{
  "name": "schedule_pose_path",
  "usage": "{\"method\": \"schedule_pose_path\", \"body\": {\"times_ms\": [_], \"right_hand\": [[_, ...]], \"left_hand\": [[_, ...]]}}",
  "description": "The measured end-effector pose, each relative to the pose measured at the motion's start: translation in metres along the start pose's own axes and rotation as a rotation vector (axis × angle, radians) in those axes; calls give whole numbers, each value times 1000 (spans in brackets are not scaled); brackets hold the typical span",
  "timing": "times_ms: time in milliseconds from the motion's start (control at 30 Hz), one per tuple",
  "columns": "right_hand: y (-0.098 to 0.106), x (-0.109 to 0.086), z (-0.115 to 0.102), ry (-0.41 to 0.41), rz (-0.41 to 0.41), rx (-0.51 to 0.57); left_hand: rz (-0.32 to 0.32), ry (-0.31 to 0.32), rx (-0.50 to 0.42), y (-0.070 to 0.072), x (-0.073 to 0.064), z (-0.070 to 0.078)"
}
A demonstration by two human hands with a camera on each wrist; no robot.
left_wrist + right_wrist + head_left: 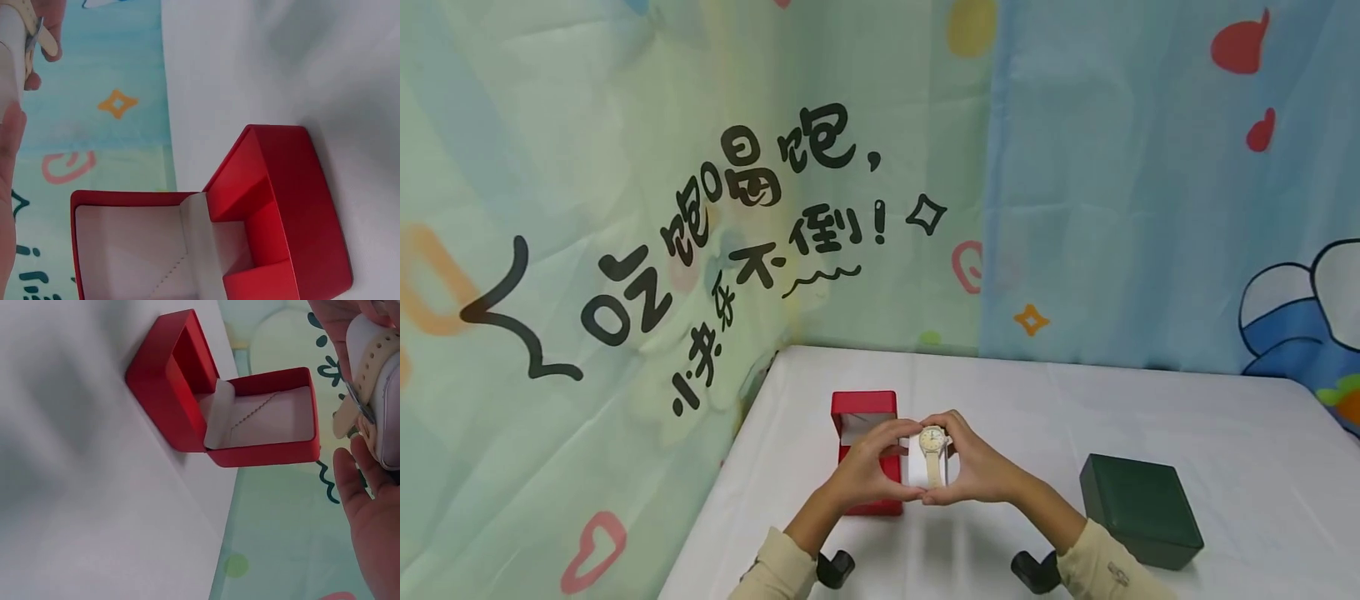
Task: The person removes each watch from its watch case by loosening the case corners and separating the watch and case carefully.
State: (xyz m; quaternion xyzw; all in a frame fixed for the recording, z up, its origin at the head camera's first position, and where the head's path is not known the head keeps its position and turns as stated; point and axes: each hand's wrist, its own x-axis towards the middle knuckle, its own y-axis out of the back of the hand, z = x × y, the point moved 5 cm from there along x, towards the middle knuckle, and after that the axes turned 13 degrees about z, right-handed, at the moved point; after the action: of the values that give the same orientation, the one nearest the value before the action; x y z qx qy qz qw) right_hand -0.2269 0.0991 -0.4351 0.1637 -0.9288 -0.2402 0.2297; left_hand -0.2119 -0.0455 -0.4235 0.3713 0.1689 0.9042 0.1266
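A wristwatch (932, 450) with a round, light dial and cream strap is wrapped around a white cushion (917, 467), held up above the table. My left hand (876, 467) grips the cushion from the left, thumb below and fingers above. From the right, my right hand (977, 467) grips it the same way. The strap's buckle (361, 403) and its pin holes show in the right wrist view. Just behind my left hand stands an open red watch box (863, 404), its lid raised and lined in white. Its red inside (265, 231) holds no cushion in the left wrist view.
A closed dark green box (1138, 504) sits at the right on the white-covered table (1000, 392). Printed curtains (880, 317) hang behind the table and along its left side. Small black devices (835, 569) are at both wrists.
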Motion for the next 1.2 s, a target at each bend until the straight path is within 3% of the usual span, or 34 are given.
{"method": "schedule_pose_path", "body": {"times_ms": [133,333,800,1200], "right_hand": [[-2,0,2,-4,20,6],[0,1,1,-17,59,-23],[0,5,-3,-73,-21,-70],[-2,3,0,-135,-34,-60]], "left_hand": [[1,23,8,-3,-5,-17],[8,68,0,-2,-5,-26],[21,56,55,-2,-3,-27],[-17,72,75,-9,-2,-30]]}}
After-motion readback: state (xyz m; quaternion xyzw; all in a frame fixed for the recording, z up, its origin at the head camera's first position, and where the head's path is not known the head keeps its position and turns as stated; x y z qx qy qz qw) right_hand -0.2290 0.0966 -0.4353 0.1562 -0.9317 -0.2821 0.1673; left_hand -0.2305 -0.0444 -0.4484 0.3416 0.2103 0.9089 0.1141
